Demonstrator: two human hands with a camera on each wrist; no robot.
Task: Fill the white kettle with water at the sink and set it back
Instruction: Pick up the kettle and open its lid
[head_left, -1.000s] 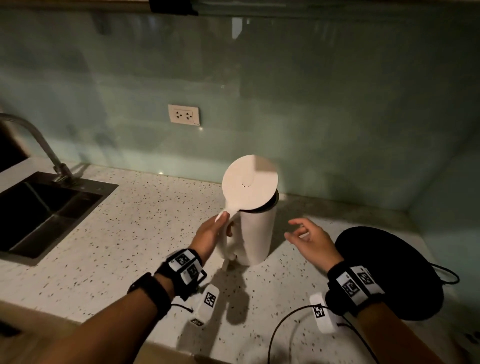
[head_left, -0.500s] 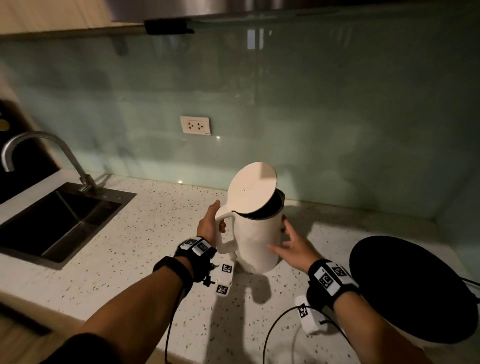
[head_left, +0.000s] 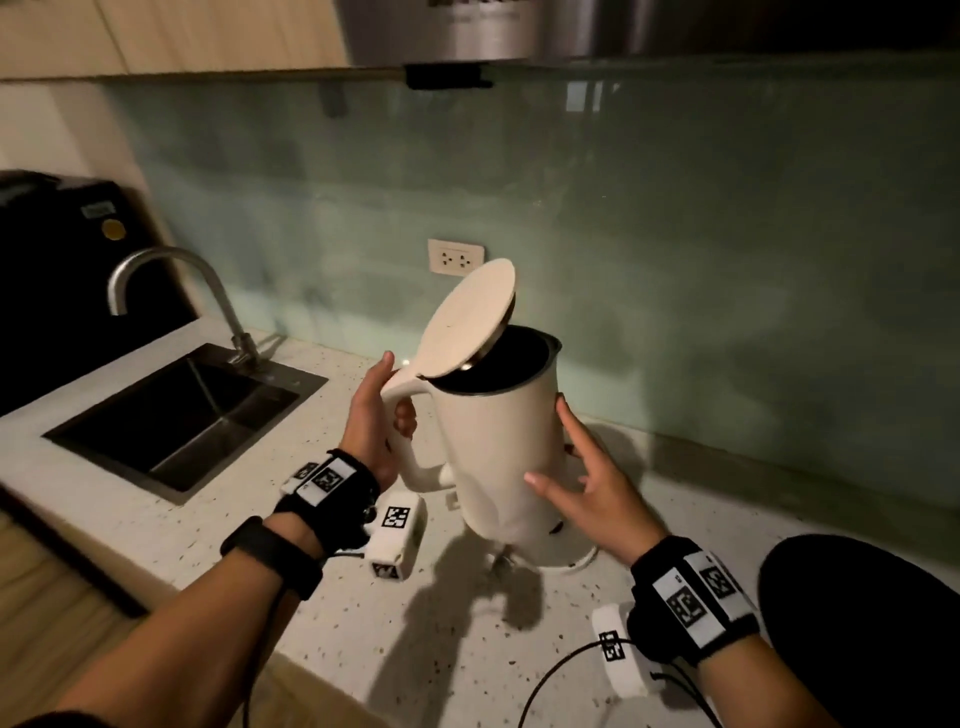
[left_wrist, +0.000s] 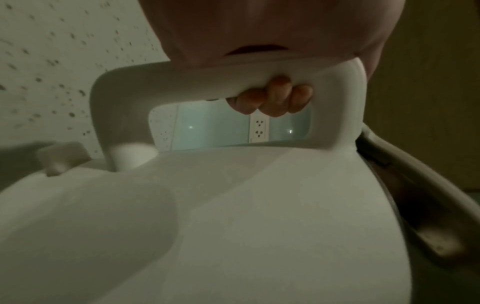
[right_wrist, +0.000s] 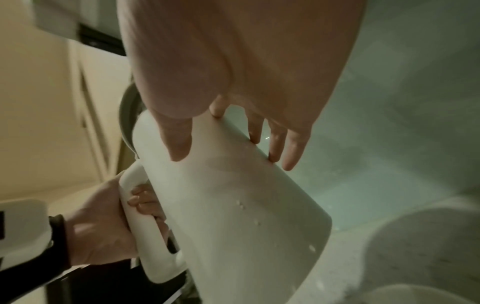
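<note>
Kettle (head_left: 498, 441) lifted higher w/ L hand (head_left: 371, 421) gripping handle (head_left: 400, 431), R hand (head_left: 592, 483) flat on side.

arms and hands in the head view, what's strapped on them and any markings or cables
Both arms are bare, no sleeves. Each wrist carries a black strap with white square-coded tags, and a white tagged box hangs beneath. The left wrist also wears a plain black band. Thin black cables trail from the units.

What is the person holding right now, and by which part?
The kettle. The left hand grips its handle; the right hand rests open against its side.
</note>
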